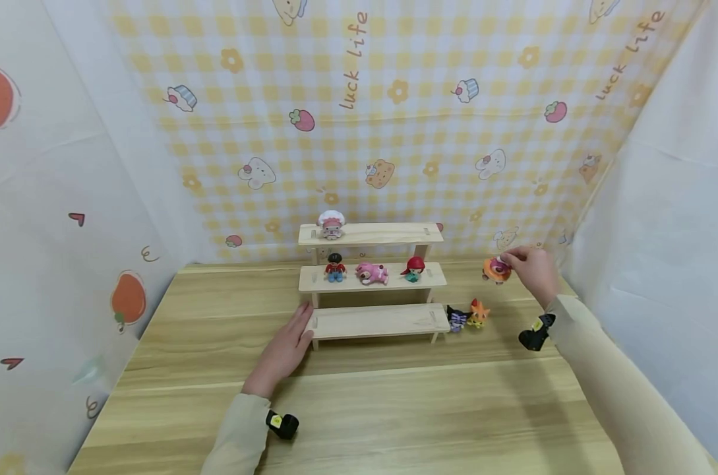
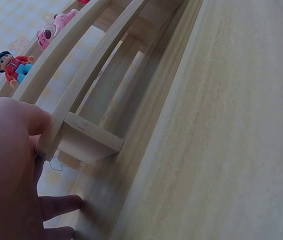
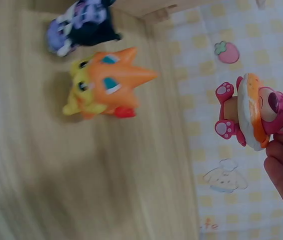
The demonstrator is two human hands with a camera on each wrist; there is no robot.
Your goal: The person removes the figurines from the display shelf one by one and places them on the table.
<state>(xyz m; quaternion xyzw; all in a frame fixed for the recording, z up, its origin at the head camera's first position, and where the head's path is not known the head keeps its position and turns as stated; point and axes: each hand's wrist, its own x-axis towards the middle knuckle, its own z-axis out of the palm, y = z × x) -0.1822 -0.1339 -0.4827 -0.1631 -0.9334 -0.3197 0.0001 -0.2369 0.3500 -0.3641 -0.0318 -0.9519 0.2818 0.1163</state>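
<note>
Patterned curtains (image 1: 406, 165) make this tabletop (image 1: 406, 409) a booth.

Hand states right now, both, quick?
Left hand: open, touching the left end of the lowest shelf.
Right hand: closed, holding the pink figurine with an orange-and-white ring.

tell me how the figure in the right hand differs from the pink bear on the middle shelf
The held figure is pinched in the right hand; the pink bear lies on the middle shelf. The held figure has an orange-and-white ring round its body; the pink bear shows none. Both are partly pink.
</note>
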